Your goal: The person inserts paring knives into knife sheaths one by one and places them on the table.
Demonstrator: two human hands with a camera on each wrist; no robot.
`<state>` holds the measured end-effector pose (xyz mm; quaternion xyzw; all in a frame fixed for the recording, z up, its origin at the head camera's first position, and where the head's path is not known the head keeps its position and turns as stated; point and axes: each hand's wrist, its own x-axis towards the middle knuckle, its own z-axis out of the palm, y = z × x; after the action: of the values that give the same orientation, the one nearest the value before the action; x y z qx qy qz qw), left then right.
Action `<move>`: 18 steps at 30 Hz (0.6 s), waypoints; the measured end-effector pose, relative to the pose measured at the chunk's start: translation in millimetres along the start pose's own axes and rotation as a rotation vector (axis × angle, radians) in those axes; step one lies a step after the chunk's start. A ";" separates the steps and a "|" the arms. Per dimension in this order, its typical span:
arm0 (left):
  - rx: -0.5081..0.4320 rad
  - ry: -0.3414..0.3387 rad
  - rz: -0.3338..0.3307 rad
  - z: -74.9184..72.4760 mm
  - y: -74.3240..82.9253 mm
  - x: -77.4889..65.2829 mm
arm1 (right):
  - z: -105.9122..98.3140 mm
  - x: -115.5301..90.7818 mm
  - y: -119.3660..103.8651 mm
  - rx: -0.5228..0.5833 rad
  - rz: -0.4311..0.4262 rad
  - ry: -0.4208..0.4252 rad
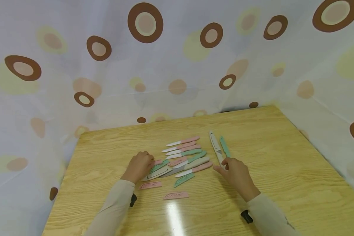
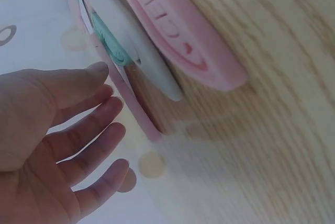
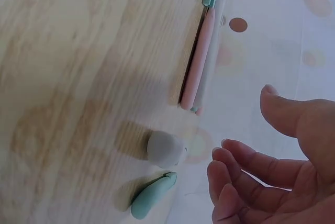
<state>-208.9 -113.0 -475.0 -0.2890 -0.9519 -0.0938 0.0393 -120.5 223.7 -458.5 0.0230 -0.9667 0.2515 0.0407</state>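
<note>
My left hand (image 1: 139,166) is at the left of a pile of ceramic knives and sheaths. Its fingers are spread in the left wrist view, thumb beside a thin pink sheath (image 2: 131,96); whether it touches cannot be told. Near it lie a cream sheath (image 1: 157,172) and a green sheath (image 2: 107,41). By the cream handle (image 3: 163,149) of a sheathed knife (image 1: 214,142), my right hand (image 1: 237,175) is held with thumb and fingers apart, gripping nothing. A green knife (image 1: 225,146) lies beside that one.
Several bare knives with pink handles (image 1: 190,140) and green handles (image 1: 191,152) lie side by side, near a larger cream-handled knife (image 1: 201,161). Nearer me are pink sheaths (image 1: 175,195) and a green sheath (image 1: 184,180). Patterned cloth (image 1: 177,65) stands behind the wooden table (image 1: 283,170).
</note>
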 end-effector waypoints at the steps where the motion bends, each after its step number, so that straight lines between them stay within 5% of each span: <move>1: 0.003 0.000 -0.002 0.2 -0.2 0.1 | 0.9 -0.7 0.1 0.009 -0.002 0.001; 18: 0.082 0.014 -0.014 12.2 -3.9 -0.3 | 11.4 -8.3 1.5 0.095 -0.039 -0.017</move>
<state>-211.1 -113.8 -487.5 -0.2798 -0.9567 -0.0569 0.0572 -113.1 219.6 -469.8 0.0459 -0.9533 0.2962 0.0361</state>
